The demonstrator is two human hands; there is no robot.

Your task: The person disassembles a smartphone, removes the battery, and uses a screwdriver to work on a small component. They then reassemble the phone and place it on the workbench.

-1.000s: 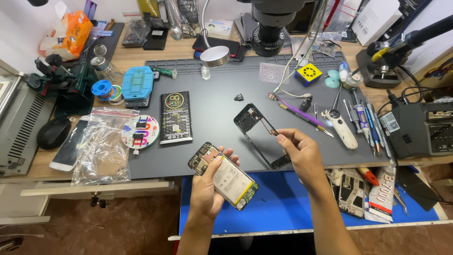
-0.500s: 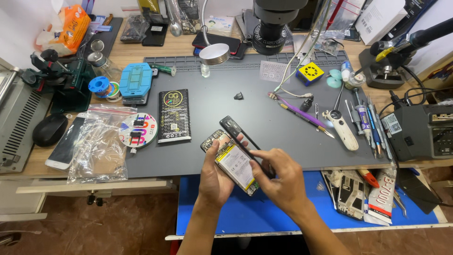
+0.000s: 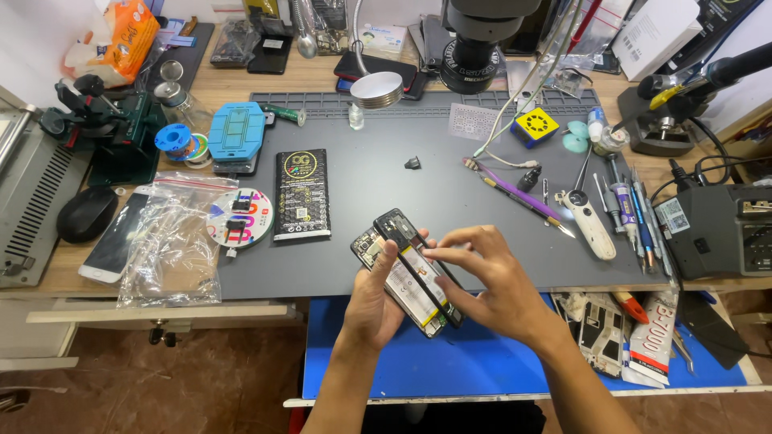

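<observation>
While left hand (image 3: 378, 301) grips opened phone (image 3: 402, 277), right hand (image 3: 490, 281) pinches black frame (image 3: 418, 261); grey mat (image 3: 450, 201) cluttered.

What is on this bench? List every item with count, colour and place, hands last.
opened phone: one, dark with yellow-edged battery, held over the mat's front edge
black frame: one, laid on the opened phone
work mat: one, grey, bench centre
flat black packet: one, mat left
clear bags: a few, bench left
blue fixture: one, mat's far left corner
white-handled tool: one, mat right
yellow square block: one, mat's far right
black mouse: one, far left
left hand: under the phone
right hand: fingers on the frame
</observation>
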